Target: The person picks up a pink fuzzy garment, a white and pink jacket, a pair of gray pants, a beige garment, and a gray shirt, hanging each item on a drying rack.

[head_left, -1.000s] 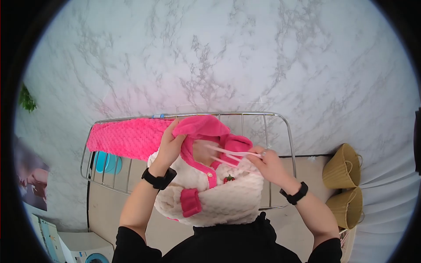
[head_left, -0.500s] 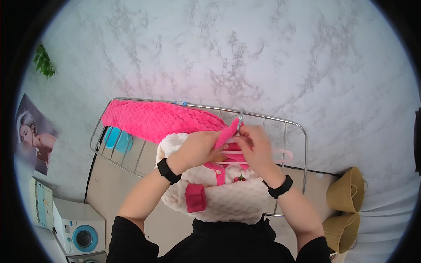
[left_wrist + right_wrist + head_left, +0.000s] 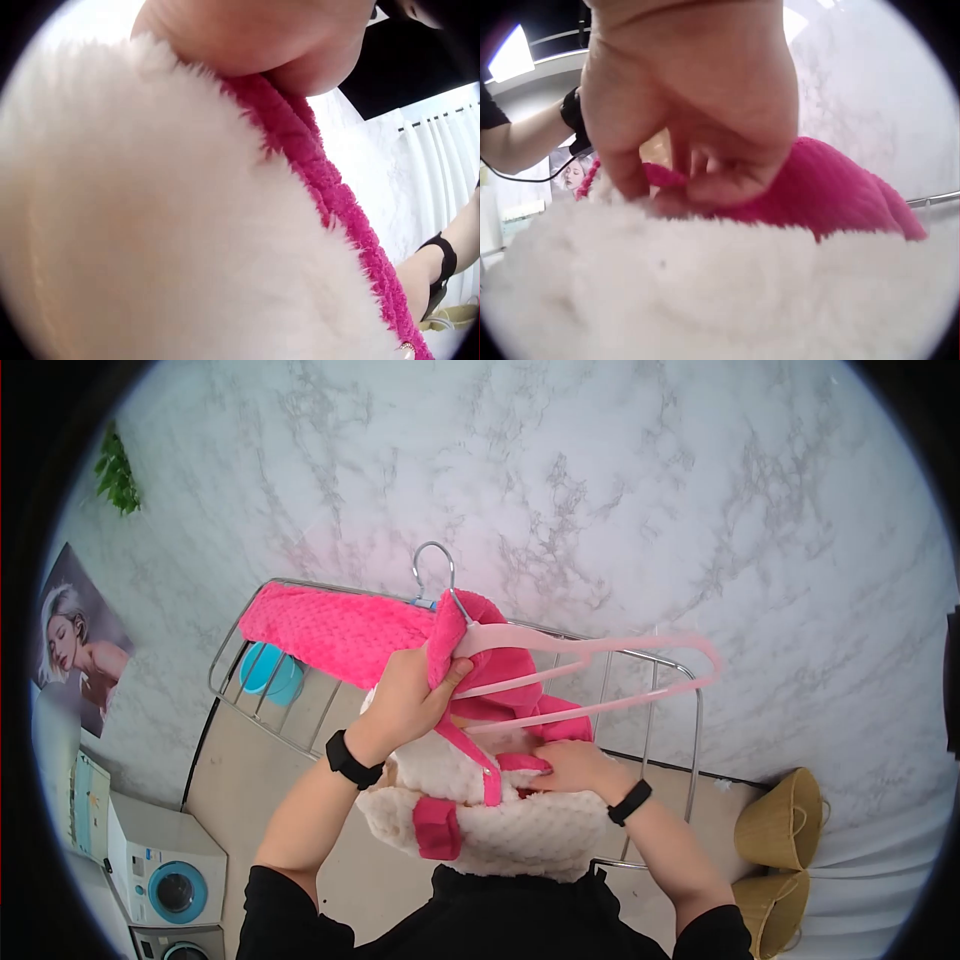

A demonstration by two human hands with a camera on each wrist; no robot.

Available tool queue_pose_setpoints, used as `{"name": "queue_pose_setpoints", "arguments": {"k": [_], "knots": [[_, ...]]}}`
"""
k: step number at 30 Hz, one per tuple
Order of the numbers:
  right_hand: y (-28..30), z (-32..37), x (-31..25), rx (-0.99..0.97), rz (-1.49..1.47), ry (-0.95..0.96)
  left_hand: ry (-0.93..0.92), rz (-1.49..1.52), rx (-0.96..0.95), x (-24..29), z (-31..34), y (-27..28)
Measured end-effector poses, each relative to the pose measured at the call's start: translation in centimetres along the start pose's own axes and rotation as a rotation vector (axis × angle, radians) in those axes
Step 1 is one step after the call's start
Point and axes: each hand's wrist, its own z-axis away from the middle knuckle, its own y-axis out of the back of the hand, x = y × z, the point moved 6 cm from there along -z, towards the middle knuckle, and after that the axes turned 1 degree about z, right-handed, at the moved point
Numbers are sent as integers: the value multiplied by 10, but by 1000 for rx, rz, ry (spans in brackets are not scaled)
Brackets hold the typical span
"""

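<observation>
A fluffy white garment (image 3: 530, 830) with pink trim lies bunched in front of the body. My left hand (image 3: 405, 695) grips its pink collar (image 3: 445, 640) together with the neck of a pink hanger (image 3: 640, 644). The hanger's metal hook (image 3: 434, 546) points up; its left end is hidden at the neck opening, and its right end sticks out past the garment. Lower right, my right hand (image 3: 575, 768) pinches the pink front edge (image 3: 522, 763). In the right wrist view, the fingers of my right hand (image 3: 690, 97) are bent onto the cloth.
Beneath the garment stands a metal rack (image 3: 695, 730), with a pink textured cloth (image 3: 320, 630) over its left part. A blue bucket (image 3: 270, 672) is below. Two woven baskets (image 3: 775, 820) stand at right, a washing machine (image 3: 165, 860) at lower left.
The hanger has turned, hook up, with its free end now reaching right. My left hand has moved left, holding it with the collar. My right hand has left the hanger and moved down to the garment.
</observation>
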Motion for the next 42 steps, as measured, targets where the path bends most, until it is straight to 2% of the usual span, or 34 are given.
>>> {"name": "queue_pose_setpoints", "arguments": {"k": [3, 4, 5, 7, 8, 10, 11, 12, 13, 14, 19, 21, 23, 24, 26, 28, 30, 33, 36, 38, 39, 41, 42], "knots": [[26, 39, 25, 265, 104, -30, 39, -30, 12, -3, 15, 26], [42, 58, 22, 374, 83, -58, 42, -14, 13, -10, 20, 30], [50, 73, 16, 366, 90, -75, 31, -1, 58, -17, 25, 35], [77, 110, -5, 619, 227, -10, 35, 39, 94, -31, 30, 35], [80, 124, -14, 609, 235, -39, 33, 68, 83, -36, 33, 36], [94, 157, -39, 793, 475, 0, -6, 51, -8, -38, 34, 30], [97, 166, -44, 787, 491, -24, -81, 47, 21, -30, 34, 29], [101, 179, -53, 868, 506, -21, -87, 71, 15, -27, 34, 25], [104, 193, -62, 951, 515, -18, -125, 57, -23, -22, 35, 21], [104, 204, -66, 950, 515, -39, -165, 36, -61, -16, 37, 18], [103, 273, -90, 1184, 492, -32, -193, 4, -178, 23, 48, 17], [104, 296, -90, 1229, 469, -37, -222, -20, -200, 43, 50, 14], [101, 326, -94, 1193, 518, -15, -357, -114, -289, 78, 60, -1], [99, 345, -96, 1202, 520, -18, -366, -117, -289, 99, 66, -7], [95, 387, -106, 1192, 529, 45, -428, -396, -542, 147, 86, -37], [95, 422, -110, 1202, 532, 37, -521, -353, -530, 193, 102, -59], [86, 444, -124, 1173, 419, 163, -598, -349, -517, 243, 123, -84], [57, 460, -140, 1052, 489, 261, -624, -388, -618, 299, 148, -131], [38, 496, -120, 1084, 461, 208, -679, -425, -716, 326, 164, -172], [37, 539, -104, 1203, 416, 49, -738, -487, -766, 339, 177, -193], [33, 549, -103, 1221, 413, 47, -750, -477, -777, 344, 179, -201], [22, 562, -111, 1235, 411, 19, -723, -205, -651, 361, 170, -207], [19, 560, -119, 1163, 294, 39, -732, -184, -658, 367, 169, -215]]}}
